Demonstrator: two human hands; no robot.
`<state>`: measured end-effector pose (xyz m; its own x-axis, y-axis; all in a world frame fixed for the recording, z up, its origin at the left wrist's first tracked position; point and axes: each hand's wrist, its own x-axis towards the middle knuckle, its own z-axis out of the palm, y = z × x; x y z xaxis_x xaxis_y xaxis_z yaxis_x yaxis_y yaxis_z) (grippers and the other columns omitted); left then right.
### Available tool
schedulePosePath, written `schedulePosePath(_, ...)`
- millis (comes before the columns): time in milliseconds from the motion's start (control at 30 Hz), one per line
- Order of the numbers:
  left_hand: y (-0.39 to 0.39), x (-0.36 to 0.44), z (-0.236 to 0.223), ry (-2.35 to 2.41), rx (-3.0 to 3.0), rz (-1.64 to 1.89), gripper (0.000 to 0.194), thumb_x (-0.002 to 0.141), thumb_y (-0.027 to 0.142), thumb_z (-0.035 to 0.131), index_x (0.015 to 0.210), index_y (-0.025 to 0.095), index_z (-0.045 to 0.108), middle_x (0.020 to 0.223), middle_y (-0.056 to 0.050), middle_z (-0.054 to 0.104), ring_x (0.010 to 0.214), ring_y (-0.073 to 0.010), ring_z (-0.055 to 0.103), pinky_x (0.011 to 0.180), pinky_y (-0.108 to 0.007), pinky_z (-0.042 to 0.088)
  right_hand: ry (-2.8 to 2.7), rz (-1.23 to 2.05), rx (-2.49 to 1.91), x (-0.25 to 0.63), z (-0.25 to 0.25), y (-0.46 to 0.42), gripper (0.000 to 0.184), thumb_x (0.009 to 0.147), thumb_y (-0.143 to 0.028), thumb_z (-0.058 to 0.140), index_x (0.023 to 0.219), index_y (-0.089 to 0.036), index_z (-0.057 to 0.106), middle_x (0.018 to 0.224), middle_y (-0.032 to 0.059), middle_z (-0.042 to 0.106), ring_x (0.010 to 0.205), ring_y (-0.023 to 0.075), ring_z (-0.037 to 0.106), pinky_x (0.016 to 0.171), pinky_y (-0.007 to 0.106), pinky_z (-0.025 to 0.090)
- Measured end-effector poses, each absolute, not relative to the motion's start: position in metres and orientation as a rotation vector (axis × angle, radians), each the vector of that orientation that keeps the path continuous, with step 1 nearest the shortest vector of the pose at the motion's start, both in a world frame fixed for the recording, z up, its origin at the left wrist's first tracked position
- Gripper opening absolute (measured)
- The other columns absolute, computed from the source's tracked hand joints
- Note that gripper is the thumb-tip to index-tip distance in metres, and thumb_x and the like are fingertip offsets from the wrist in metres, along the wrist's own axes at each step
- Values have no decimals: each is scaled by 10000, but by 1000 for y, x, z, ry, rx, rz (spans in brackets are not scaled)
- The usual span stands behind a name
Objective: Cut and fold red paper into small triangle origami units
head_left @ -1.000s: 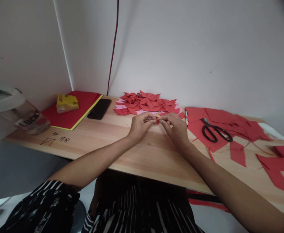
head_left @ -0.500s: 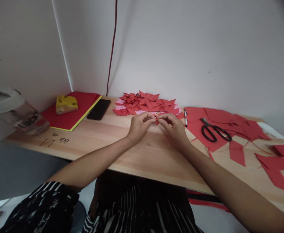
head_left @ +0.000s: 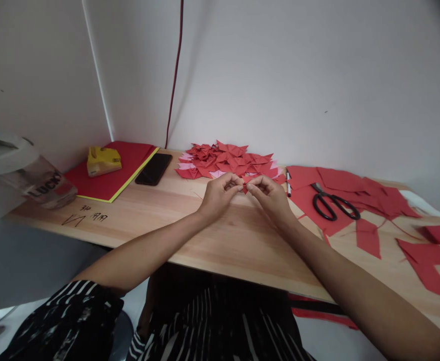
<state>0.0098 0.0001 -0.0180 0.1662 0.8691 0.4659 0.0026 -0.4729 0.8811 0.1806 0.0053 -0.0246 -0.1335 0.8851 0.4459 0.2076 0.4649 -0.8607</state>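
A small folded piece of red paper (head_left: 245, 187) is pinched between my two hands above the wooden table. My left hand (head_left: 221, 193) grips its left side with thumb and forefinger. On the other side, the thumb and fingers of my right hand (head_left: 269, 195) are closed on it. The fingertips cover much of the paper, so its full shape is hidden. Right behind my hands lies a pile of folded red paper pieces (head_left: 235, 159) with pointed tips, a few pink ones among them.
Black-handled scissors (head_left: 334, 204) lie on red paper sheets (head_left: 343, 180) at the right, beside a marker (head_left: 288, 183) and red offcuts (head_left: 368, 238). At left are a phone (head_left: 154, 169), a yellow packet (head_left: 104, 161) on a red folder (head_left: 135, 150), and a clear bottle (head_left: 50, 190).
My fingers have shifted slightly on the folded red paper, and a bit more of it shows between them. Both hands stay in nearly the same place.
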Motion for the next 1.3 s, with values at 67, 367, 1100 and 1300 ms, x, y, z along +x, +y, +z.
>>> schedulePosePath(67, 1, 11, -18, 806, 1593, 1412, 74, 791, 184, 646, 811, 161, 579, 814, -10, 634, 739, -104, 600, 722, -238, 470, -1623, 774, -961, 180, -25, 5, 128, 835, -306, 636, 790, -191, 602, 789, 8, 627, 743, 146, 583, 717, 294, 456)
schedulePosePath(367, 1, 11, -18, 772, 1516, 1385, 184, 765, 164, 673, 839, 165, 505, 771, 12, 618, 712, -93, 618, 703, -220, 465, -1602, 781, -961, 179, -27, 6, 126, 827, -300, 647, 809, -194, 582, 779, -4, 604, 726, 135, 574, 694, 280, 451)
schedulePosePath(1100, 9, 11, -26, 740, 1459, 1270, 230, 756, 181, 679, 874, 170, 482, 737, 12, 639, 677, -111, 651, 692, -248, 482, -1633, 759, -1036, 178, -23, -1, 171, 799, -330, 696, 784, -198, 587, 719, -12, 616, 649, 135, 563, 629, 279, 447)
schedulePosePath(1300, 10, 7, -26, 761, 1429, 1287, 250, 738, 203, 704, 864, 167, 492, 721, 16, 637, 654, -111, 650, 679, -242, 479, -1609, 832, -993, 178, -28, 3, 225, 797, -359, 683, 903, -207, 556, 801, 1, 623, 714, 141, 601, 656, 281, 481)
